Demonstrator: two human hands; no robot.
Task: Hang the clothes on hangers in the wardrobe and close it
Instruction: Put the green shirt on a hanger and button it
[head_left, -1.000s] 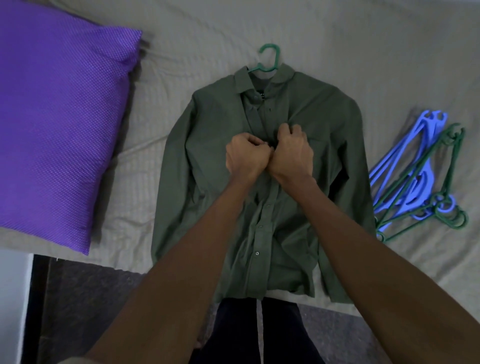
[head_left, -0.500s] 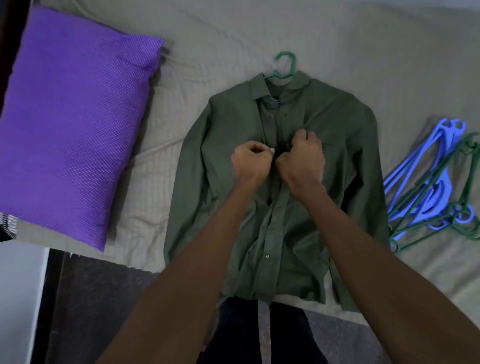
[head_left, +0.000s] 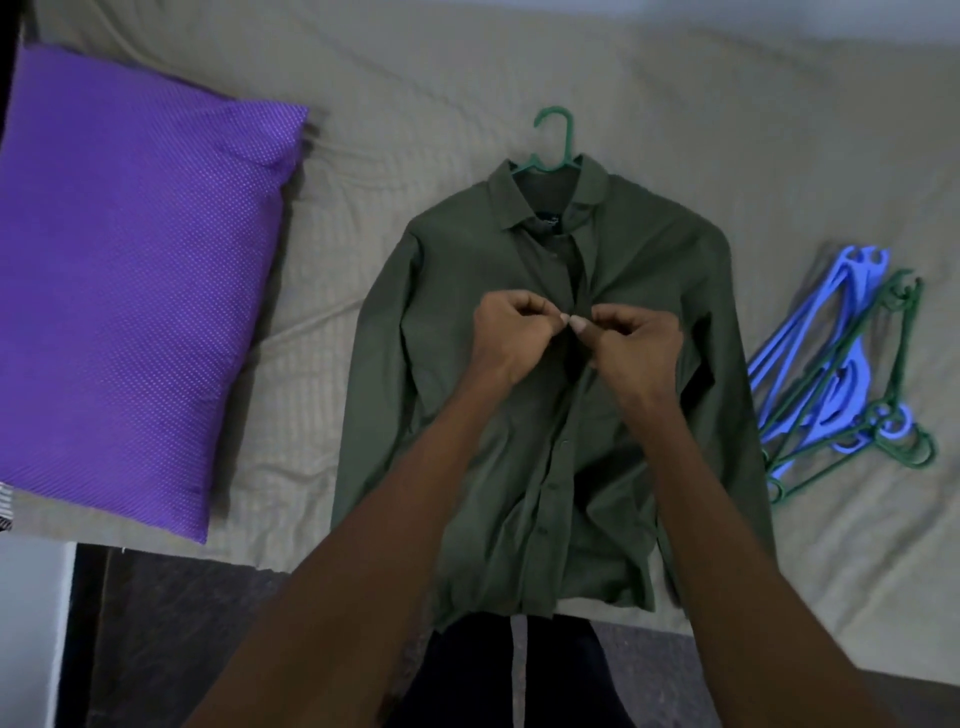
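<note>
The green shirt (head_left: 519, 415) lies flat on the bed (head_left: 675, 104) over a green hanger (head_left: 558, 140), directly beneath the left hand (head_left: 511, 332) and right hand (head_left: 634, 338), both pinching its front placket at chest height.

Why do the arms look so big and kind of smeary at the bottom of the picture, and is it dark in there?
In the head view, the wide lens stretches the forearms near the bottom edge, and they look soft and blurred; the light is dim and even, with a soft shadow beside the purple dotted pillow; the dark green button-up shirt and both hands, left hand and right hand, look sharper.
</note>
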